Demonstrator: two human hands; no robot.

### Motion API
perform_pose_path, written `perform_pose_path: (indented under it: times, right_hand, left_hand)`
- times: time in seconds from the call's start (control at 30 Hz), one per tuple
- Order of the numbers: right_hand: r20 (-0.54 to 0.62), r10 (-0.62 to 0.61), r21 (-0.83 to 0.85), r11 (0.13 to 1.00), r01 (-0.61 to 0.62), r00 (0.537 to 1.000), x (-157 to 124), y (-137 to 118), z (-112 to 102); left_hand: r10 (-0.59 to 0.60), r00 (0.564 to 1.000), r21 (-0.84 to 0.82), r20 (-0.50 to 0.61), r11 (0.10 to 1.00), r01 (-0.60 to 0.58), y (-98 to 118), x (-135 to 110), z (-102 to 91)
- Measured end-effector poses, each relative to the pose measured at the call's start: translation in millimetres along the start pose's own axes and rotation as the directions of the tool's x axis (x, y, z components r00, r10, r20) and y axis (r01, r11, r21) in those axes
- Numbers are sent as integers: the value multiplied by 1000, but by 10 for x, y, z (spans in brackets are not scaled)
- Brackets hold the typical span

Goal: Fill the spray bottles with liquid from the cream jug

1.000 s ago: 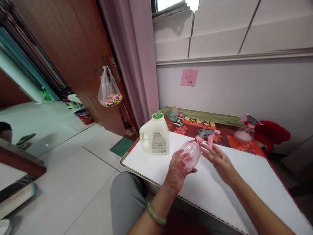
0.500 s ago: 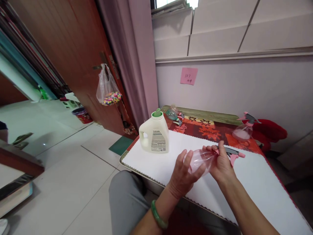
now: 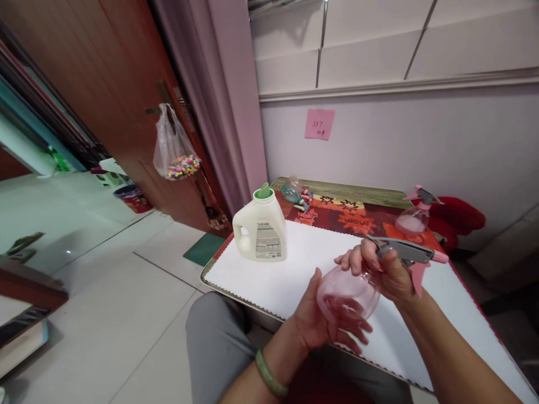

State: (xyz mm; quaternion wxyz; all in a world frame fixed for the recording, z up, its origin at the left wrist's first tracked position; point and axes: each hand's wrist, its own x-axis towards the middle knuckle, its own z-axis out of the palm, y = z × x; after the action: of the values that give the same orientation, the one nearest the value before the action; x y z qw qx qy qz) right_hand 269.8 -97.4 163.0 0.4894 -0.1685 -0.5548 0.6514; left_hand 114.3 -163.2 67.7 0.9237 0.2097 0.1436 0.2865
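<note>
Spray bottle (image 3: 346,289), tilted, clutched round its neck in right hand (image 3: 393,280), with left hand (image 3: 314,322) spread loosely at base.

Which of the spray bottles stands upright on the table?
The bottle at back right. The held pink bottle is tilted; the teal bottle and the paler bottle behind it lie on their sides.

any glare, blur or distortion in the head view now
In the head view, a small glint on the floor; the door slants, perhaps wide-angle distortion; fine print on the jug is too soft to read; pale reflections mark the held bottle.
</note>
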Motion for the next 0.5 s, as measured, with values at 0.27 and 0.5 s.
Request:
perform_pose_path:
  times: [0.27, 0.5]
  right_hand:
    - [-651, 126, 172, 985, -17, 749, 96, 317, 315]
    - [-573, 214, 99, 976, -193, 791, 75, 295, 274]
  left_hand:
    - [914, 292, 958, 282, -253, -134, 70, -142, 4]
    - [863, 497, 996, 90, -72, -56, 139, -128, 93]
